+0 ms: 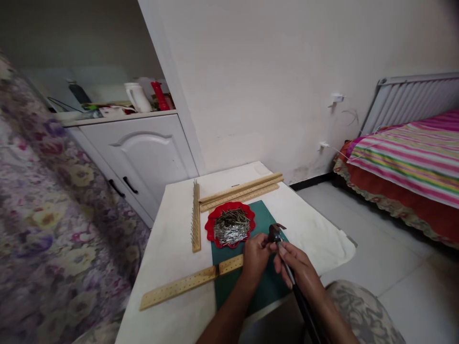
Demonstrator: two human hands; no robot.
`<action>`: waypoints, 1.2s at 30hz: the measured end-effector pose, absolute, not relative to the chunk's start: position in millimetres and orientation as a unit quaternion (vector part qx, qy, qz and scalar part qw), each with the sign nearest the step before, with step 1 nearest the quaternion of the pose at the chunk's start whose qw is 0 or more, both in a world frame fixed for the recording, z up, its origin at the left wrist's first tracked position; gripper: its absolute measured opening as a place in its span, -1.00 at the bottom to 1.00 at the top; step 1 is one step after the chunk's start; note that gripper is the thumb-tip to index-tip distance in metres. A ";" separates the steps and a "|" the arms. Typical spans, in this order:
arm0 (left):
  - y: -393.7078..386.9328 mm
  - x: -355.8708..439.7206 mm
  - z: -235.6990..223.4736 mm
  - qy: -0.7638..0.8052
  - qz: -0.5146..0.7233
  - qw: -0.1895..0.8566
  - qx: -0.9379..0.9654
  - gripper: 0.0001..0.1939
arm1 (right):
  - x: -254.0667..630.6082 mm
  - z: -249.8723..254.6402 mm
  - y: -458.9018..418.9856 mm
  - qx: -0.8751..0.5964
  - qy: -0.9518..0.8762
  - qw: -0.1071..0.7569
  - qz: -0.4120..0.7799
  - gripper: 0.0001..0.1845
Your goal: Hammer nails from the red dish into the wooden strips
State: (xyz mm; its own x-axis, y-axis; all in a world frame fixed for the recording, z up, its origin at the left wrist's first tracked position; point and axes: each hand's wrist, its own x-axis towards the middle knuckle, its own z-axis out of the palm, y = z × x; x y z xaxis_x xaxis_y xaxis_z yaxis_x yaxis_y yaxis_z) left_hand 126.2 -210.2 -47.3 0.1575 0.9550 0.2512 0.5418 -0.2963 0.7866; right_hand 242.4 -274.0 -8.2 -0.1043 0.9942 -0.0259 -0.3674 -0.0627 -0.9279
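Right hand (296, 265) grips black-handled steel claw hammer (300, 301), head beside left hand (255, 255). Left fingers pinched narrow, can't tell on what, at drilled pale-wood strip (179, 287) partly on green rectangular mat (260, 298). Red scalloped dish (211, 229) of metal nails (232, 229) just beyond.

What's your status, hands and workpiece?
Right hand gripping hammer. Left hand near hammer head, grip unclear. Holed wooden strip partly on mat, disappearing behind left hand. Red nail bowl close beyond.

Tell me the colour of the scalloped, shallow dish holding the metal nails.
The scalloped dish holding metal nails is bright red, seen in the head view.
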 end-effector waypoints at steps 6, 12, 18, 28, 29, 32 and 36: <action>-209.0 127.7 -52.4 0.516 0.385 0.267 0.717 -0.88 | 247.7 -3.0 -279.6 -0.392 -0.390 0.562 0.615 -0.65; -216.6 114.9 -43.8 0.494 0.365 0.246 0.749 -0.89 | 262.5 -5.7 -293.5 -0.402 -0.352 0.606 0.590 -0.66; -234.4 93.9 -39.7 0.496 0.282 0.155 0.807 -0.71 | 273.2 -10.9 -304.5 -0.398 -0.329 0.616 0.594 -0.69; -235.8 102.8 -47.8 0.498 0.264 0.169 0.808 -0.67 | 278.2 -6.9 -310.4 -0.416 -0.328 0.608 0.591 -0.63; -236.6 102.3 -45.3 0.495 0.266 0.167 0.810 -0.68 | 277.9 -7.0 -310.8 -0.416 -0.329 0.606 0.593 -0.62; -234.3 92.0 -32.3 0.488 0.289 0.152 0.809 -0.75 | 276.9 -7.3 -312.2 -0.417 -0.327 0.604 0.596 -0.61; -212.4 63.6 -9.7 0.526 0.308 0.103 0.786 -0.80 | 275.8 -9.0 -313.0 -0.417 -0.328 0.597 0.602 -0.59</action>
